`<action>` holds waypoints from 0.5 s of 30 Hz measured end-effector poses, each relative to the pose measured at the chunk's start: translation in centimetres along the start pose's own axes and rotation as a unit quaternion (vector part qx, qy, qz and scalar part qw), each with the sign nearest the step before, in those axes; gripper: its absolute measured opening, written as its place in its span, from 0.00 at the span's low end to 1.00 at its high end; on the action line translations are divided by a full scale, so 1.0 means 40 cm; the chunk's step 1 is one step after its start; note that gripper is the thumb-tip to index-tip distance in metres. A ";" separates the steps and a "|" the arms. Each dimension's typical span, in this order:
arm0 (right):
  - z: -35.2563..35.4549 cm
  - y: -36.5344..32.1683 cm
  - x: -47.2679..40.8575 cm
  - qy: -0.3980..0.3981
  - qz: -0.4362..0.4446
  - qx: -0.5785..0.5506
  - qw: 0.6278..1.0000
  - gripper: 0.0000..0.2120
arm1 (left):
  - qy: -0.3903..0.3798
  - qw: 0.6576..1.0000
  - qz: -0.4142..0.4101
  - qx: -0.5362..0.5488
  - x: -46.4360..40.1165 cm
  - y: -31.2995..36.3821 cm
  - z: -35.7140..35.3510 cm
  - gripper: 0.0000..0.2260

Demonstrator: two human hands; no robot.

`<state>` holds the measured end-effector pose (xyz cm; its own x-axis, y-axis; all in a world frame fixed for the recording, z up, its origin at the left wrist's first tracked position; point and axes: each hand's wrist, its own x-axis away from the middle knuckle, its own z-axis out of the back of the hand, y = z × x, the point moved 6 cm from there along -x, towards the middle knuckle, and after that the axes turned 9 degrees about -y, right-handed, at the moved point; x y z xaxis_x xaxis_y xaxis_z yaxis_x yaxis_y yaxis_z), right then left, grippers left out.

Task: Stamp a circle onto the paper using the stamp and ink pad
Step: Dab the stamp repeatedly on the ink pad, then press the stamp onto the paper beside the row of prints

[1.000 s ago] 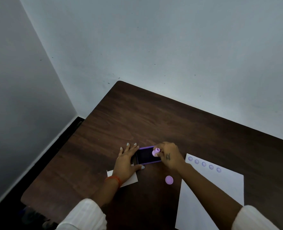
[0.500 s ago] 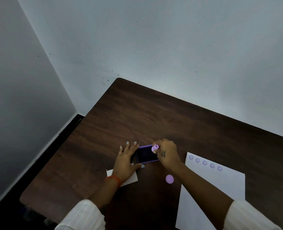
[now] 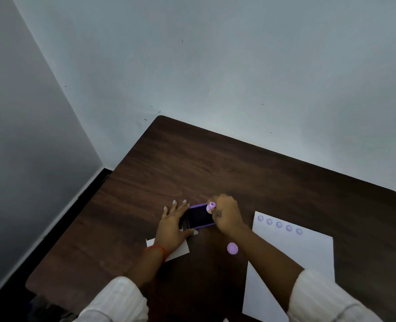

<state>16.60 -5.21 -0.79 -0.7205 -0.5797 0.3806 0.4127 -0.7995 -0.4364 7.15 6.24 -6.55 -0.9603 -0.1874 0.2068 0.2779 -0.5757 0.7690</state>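
Observation:
A purple-rimmed ink pad [image 3: 200,216] with a dark inked face lies open on the dark wooden table [image 3: 215,163]. My left hand [image 3: 172,225] lies flat against its left end, fingers spread, steadying it. My right hand [image 3: 226,214] is closed around a small lilac stamp [image 3: 211,206] held at the pad's far right corner; I cannot tell whether the stamp face touches the ink. To the right lies a white paper sheet [image 3: 296,252] with a row of several purple circles [image 3: 279,224] along its top edge.
A round lilac cap [image 3: 232,248] lies on the table between my forearms. A small white card [image 3: 180,249] sits under my left wrist. Grey walls meet close behind the table; its left edge drops to a dark floor.
My right hand has shifted the stamp from the pad's middle right up toward its far corner. My left hand and the pad have stayed put; the view shifted slightly.

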 end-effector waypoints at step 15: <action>-0.020 0.243 0.315 0.028 -0.069 -0.884 0.461 0.13 | -0.010 0.994 0.020 -0.105 0.002 0.020 -0.002 0.40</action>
<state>11.08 -20.19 -0.88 -0.7057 -0.4982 0.5037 -0.7032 0.5795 -0.4119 7.32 5.70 -5.96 -0.9480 -0.1984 0.2489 0.3131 -0.7222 0.6168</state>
